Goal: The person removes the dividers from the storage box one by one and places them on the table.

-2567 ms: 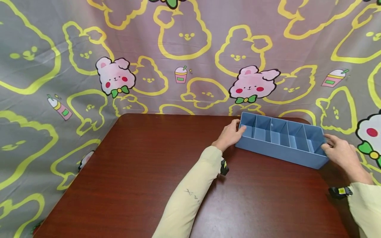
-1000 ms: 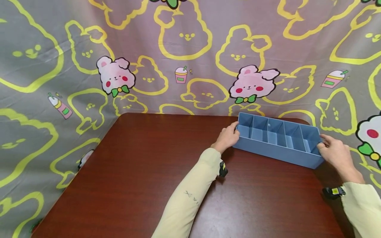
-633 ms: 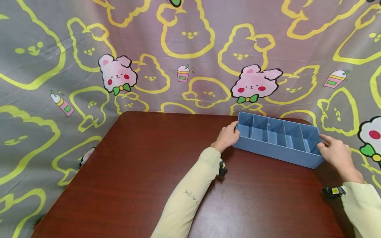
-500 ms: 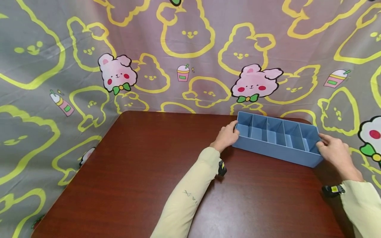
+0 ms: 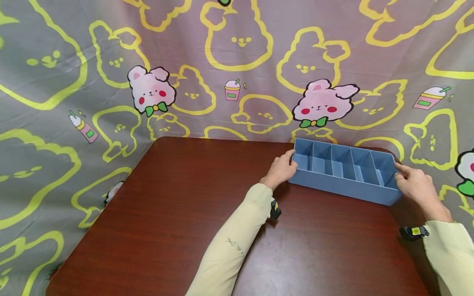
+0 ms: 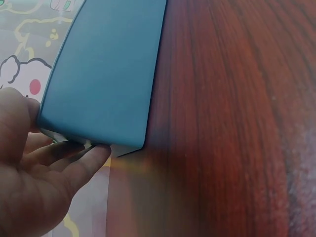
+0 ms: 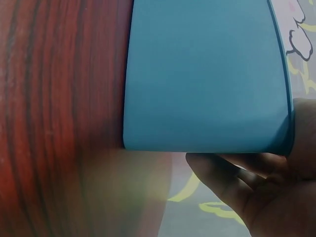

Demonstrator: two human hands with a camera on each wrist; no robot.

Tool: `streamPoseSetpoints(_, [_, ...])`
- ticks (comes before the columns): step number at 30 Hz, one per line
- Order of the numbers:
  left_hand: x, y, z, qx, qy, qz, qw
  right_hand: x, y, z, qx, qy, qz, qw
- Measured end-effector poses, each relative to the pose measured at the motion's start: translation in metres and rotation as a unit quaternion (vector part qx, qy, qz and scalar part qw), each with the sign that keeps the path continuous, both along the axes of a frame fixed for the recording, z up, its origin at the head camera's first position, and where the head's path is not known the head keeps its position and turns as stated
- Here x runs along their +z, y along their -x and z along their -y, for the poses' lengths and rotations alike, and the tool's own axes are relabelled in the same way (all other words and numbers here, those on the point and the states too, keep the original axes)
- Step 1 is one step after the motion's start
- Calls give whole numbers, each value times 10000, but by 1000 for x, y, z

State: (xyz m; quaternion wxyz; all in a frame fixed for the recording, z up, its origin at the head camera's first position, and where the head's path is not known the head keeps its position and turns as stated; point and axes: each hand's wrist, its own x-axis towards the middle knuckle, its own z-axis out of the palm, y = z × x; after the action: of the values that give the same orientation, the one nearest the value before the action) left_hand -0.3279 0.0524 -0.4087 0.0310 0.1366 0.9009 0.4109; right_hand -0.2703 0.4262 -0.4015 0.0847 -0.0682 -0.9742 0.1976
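A long blue plastic divider box (image 5: pixel 340 190), split into several compartments by thin upright walls, sits at the back right of the table. No contents show in its compartments. My left hand (image 5: pixel 280 169) grips the box's left end, and my right hand (image 5: pixel 420 187) grips the opposite end. In the left wrist view, the left hand (image 6: pixel 44 182) has its thumb up by the rim and fingertips against the end wall of the box (image 6: pixel 106 74). The right wrist view shows the right hand (image 7: pixel 271 197) with fingers at the end wall, below the smooth long side (image 7: pixel 207 79).
The dark red-brown wooden table (image 5: pixel 177 213) has rounded back corners. Behind it and along both sides hangs a grey-pink curtain (image 5: pixel 259 53) with yellow cartoon outlines. The box's right end lies near the table's right edge. Black devices (image 5: pixel 275 209) are strapped on both wrists.
The box has shifted a little left on the table, and its right end slightly back, with both hands on it. The left thumb has drawn back from over the rim. The head view has turned slightly.
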Motion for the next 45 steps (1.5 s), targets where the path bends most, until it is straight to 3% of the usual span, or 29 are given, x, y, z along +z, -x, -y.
streamPoseSetpoints(16, [0, 1, 8, 60, -20, -170, 9998, -2, 4, 7, -103, 140, -111, 9998])
streamPoseSetpoints(36, [-1, 0, 20, 321, 25, -348, 9989, -1, 15, 19, 159, 150, -397, 9990])
streamPoseSetpoints(45, [-3, -1, 30, 350, -172, -342, 9987, -2, 20, 24, 379, 136, -564, 9976])
